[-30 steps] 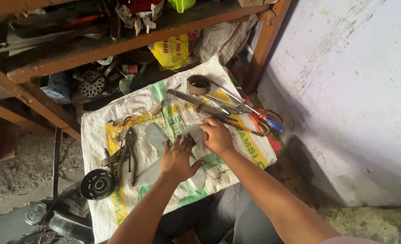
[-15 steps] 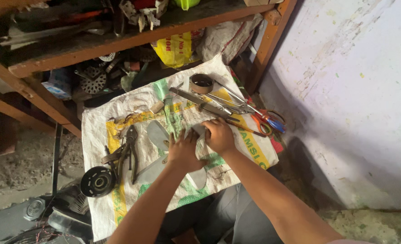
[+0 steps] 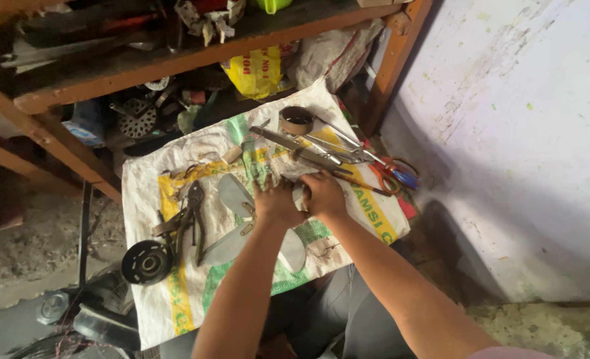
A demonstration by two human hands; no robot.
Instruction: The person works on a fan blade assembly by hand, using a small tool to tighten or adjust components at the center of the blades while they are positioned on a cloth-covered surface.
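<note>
My left hand [image 3: 276,201] and my right hand [image 3: 323,193] are pressed together over a small grey metal part [image 3: 297,195], gripping it from both sides above a white woven sack [image 3: 175,292] spread on the floor. Most of the part is hidden by my fingers. Grey fan blades [image 3: 234,194] lie on the sack just left of and below my hands. Long metal tools [image 3: 308,151] lie just beyond my hands.
Pliers [image 3: 192,216] and a black pulley wheel [image 3: 146,262] lie on the sack's left. A metal ring [image 3: 296,119] and orange-handled scissors [image 3: 391,173] are at the far right. A wooden shelf [image 3: 175,56] with clutter stands behind; a white wall [image 3: 521,133] rises on the right.
My hands have closed together on the small part; a second ago they were a little apart over the blades. The view has shifted slightly.
</note>
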